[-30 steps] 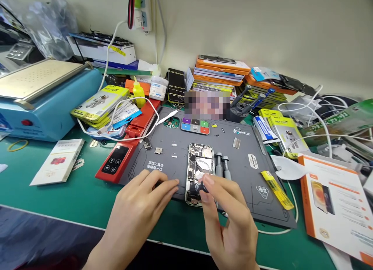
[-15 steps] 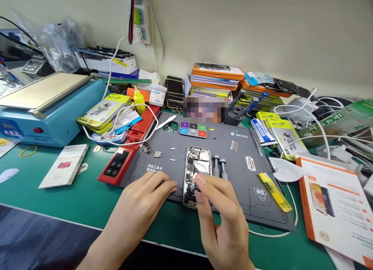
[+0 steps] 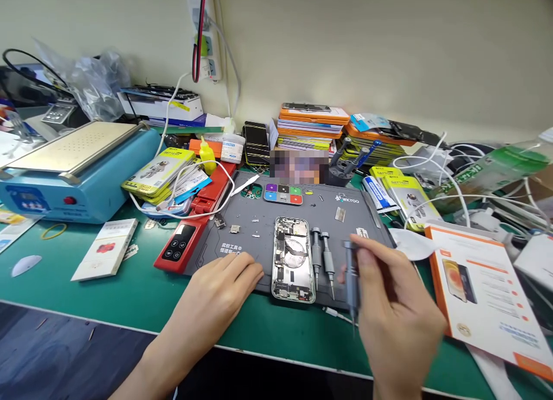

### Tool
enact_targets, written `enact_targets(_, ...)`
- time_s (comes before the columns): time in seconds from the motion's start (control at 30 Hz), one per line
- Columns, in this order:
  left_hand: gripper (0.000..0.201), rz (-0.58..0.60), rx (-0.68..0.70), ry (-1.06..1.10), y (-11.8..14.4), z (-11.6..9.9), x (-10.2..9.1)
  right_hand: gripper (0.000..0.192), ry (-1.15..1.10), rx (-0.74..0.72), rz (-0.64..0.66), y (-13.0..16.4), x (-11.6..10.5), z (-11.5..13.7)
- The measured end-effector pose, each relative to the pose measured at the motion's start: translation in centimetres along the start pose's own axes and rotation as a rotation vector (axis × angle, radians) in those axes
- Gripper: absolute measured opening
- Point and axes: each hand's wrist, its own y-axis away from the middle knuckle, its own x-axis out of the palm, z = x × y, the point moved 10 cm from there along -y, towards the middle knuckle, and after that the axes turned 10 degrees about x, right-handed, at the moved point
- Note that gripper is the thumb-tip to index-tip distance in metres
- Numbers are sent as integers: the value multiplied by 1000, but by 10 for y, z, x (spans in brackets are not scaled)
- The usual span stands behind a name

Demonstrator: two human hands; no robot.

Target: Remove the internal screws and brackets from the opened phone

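Observation:
An opened phone [image 3: 294, 260] lies on the dark grey work mat [image 3: 263, 238], its circuit boards and a round coil showing inside the frame. To its right, my right hand [image 3: 395, 308] grips a grey screwdriver [image 3: 351, 276] between thumb and fingers, the shaft pointing down past the mat's front edge. Two similar screwdrivers, a left one [image 3: 317, 253] and a right one [image 3: 328, 261], rest side by side between the phone and that hand. My left hand [image 3: 227, 287] lies on the mat left of the phone, fingers laid down loosely, with nothing seen in it.
Small metal parts [image 3: 234, 229] and a coloured tray [image 3: 283, 195] are on the mat. A red device [image 3: 181, 244] flanks its left side, and a blue machine [image 3: 82, 181] stands farther left. Battery packs [image 3: 410, 198], a white cable [image 3: 458, 192] and an orange-edged box [image 3: 479, 290] crowd the right.
My right hand has moved from over the phone's lower end to the right, turning the screwdriver tip-down. My left hand stays in place. The camera view has shifted slightly.

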Motion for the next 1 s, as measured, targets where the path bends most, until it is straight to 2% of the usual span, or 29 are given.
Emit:
enact_targets(0.1, 24, -16, -16, -9, 0, 0, 0, 27, 60, 94, -14, -12, 1, -12)
enact_targets(0.2, 20, -37, -40, -3, 1, 1, 2, 32, 272, -22, -91, -5, 3, -5)
enact_targets(0.33, 14, -93, -59, 20, 2, 3, 3, 26, 383, -145, 0, 9, 20, -2)
enact_targets(0.57, 12, -119, -116, 54, 4, 9, 6, 20, 459, -308, 111, 22, 24, 0)
enact_targets(0.8, 10, -100, -125, 51, 6, 8, 7, 17, 474, -501, 238, 44, 20, 7)
enact_targets(1.0, 9, -108, -129, 51, 6, 8, 5, 13, 456, -610, 254, 54, 10, 10)
